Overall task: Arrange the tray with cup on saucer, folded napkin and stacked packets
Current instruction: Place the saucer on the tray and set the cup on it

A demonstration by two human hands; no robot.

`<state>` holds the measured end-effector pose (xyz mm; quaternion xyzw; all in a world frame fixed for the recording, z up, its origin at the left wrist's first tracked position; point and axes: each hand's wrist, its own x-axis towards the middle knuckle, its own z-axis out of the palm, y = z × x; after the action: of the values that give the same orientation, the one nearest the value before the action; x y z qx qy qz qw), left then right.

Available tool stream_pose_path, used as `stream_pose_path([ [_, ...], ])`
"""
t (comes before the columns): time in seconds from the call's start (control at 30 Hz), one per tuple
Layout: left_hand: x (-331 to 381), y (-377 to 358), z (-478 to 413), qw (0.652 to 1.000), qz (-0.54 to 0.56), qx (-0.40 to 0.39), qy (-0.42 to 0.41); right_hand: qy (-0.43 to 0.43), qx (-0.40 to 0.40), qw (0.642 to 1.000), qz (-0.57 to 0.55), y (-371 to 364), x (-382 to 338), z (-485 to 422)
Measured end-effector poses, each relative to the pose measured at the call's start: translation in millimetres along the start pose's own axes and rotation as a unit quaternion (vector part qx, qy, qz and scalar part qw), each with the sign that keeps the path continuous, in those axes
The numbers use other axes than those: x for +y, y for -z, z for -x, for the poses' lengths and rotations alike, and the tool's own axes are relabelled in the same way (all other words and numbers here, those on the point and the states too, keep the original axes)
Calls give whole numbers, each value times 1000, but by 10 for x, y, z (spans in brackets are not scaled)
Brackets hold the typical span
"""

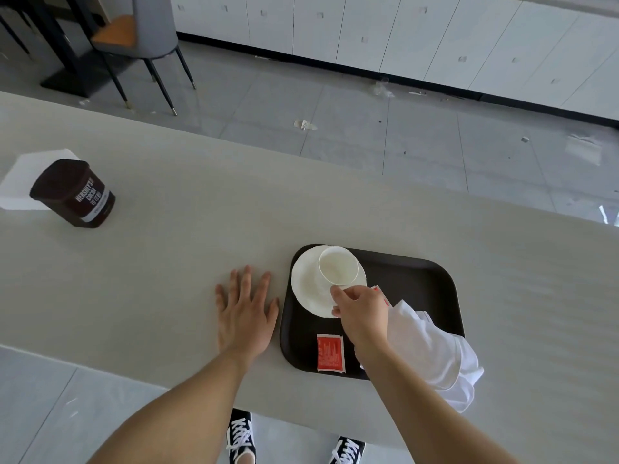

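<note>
A dark tray lies on the pale table. A white saucer sits in its far-left corner, and a white cup stands on it, tilted toward me. My right hand pinches the cup at its near side, probably the handle. My left hand rests flat on the table just left of the tray, fingers spread. A red packet lies at the tray's near edge. Another red packet peeks out behind my right hand. A crumpled white napkin drapes over the tray's right near side.
A brown cocoa tin stands far left on the table, with white paper behind it. The table's far edge borders a grey tiled floor with scraps. A chair stands beyond at top left.
</note>
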<state>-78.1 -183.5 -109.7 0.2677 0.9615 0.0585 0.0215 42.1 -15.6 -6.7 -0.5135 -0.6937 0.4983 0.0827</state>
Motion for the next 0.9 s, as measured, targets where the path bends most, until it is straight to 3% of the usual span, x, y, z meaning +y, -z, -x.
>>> stream_pose_path([
  [0.9, 6, 38, 12, 1000, 5, 5, -4, 42, -24, 998, 28, -133, 60, 7],
])
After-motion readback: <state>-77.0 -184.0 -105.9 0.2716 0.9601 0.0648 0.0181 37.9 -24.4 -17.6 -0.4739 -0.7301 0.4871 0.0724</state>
